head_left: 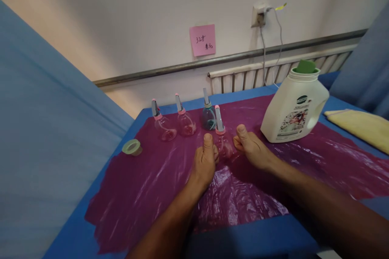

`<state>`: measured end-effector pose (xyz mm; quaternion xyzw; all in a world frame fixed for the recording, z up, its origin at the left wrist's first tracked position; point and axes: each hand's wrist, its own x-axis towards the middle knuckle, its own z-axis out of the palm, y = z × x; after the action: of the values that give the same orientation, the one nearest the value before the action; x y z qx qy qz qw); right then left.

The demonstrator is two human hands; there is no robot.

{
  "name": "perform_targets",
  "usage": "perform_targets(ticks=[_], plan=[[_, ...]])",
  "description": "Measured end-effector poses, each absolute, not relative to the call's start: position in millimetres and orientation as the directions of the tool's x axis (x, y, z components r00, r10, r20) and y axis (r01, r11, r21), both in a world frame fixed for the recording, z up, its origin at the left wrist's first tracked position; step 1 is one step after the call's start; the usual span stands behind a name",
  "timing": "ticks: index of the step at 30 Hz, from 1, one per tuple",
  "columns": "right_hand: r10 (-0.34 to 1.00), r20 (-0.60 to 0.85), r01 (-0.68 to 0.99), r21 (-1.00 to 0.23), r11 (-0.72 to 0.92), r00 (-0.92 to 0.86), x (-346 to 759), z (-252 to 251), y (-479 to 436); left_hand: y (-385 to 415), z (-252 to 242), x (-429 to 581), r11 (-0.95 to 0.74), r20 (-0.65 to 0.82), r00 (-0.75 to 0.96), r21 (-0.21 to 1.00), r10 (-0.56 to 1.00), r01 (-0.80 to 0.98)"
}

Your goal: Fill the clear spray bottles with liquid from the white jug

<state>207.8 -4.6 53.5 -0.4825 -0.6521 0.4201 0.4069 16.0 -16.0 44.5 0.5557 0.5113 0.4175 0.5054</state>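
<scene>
My left hand (205,162) is curled into a fist with its thumb pointing up. On the other side, my right hand (251,145) makes the same closed shape, thumb raised. Between them stands a clear spray bottle (224,147) with a pink collar and grey trigger head; I cannot tell whether the left knuckles touch it. Just behind is a teal spray bottle (208,117). Two more pink-collared bottles, a middle spray bottle (187,123) and a left spray bottle (165,128), stand further left. Nothing shows inside either fist.
A purple plastic sheet (146,194) covers much of the blue table surface (69,230). A large white jug (294,109) with green in its mouth stands right, near a yellow cloth (361,127). A small greenish cup (132,147) sits left. Blue curtains (45,129) flank the table.
</scene>
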Motion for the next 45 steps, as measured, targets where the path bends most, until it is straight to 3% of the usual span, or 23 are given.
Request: perform_targets(ticks=[4, 10, 14, 21, 27, 33, 37, 40, 45], plan=[[0.976, 0.179, 0.300, -0.931, 0.209, -0.124, 211.0, 45.8, -5.2, -19.3, 45.5, 12.6, -0.082, 0.069, 0.068, 0.972, 0.995, 0.219], [0.914, 0.394, 0.316, -0.883, 0.347, 0.099, 215.0, 26.8, 0.8, -17.3, 44.1, 1.3, -0.325, 0.378, -0.124, 0.892, 0.918, 0.315], [0.875, 0.472, 0.333, -0.846, 0.416, 0.104, 210.5, 15.0, 3.2, -7.9, 28.9, -2.1, -0.454, 0.517, -0.068, 0.802, 0.853, 0.389], [0.791, 0.610, 0.346, -0.752, 0.561, 0.044, 197.8, 6.8, 13.7, -6.7, 7.4, 0.2, -0.431, 0.421, 0.119, 0.805, 0.899, 0.407], [0.786, 0.619, 0.295, -0.750, 0.592, -0.004, 194.0, 15.7, 17.6, -7.7, 8.7, 0.8, -0.463, 0.498, 0.059, 0.748, 0.865, 0.475], [0.838, 0.542, 0.269, -0.799, 0.537, -0.063, 196.1, 13.2, 11.7, -12.7, 17.1, 1.3, -0.532, 0.537, 0.139, 0.704, 0.832, 0.471], [0.858, 0.510, 0.253, -0.824, 0.507, -0.059, 192.4, 9.0, 11.9, -13.2, 20.6, 1.3, -0.569, 0.642, 0.002, 0.678, 0.767, 0.465], [0.871, 0.483, 0.246, -0.837, 0.489, -0.086, 191.3, 11.0, 11.9, -10.6, 24.9, 0.2, -0.559, 0.662, -0.128, 0.707, 0.738, 0.433], [0.858, 0.497, 0.183, -0.838, 0.514, -0.129, 193.3, 16.3, 12.4, -8.3, 31.0, 0.5, -0.451, 0.493, -0.064, 0.835, 0.868, 0.317]])
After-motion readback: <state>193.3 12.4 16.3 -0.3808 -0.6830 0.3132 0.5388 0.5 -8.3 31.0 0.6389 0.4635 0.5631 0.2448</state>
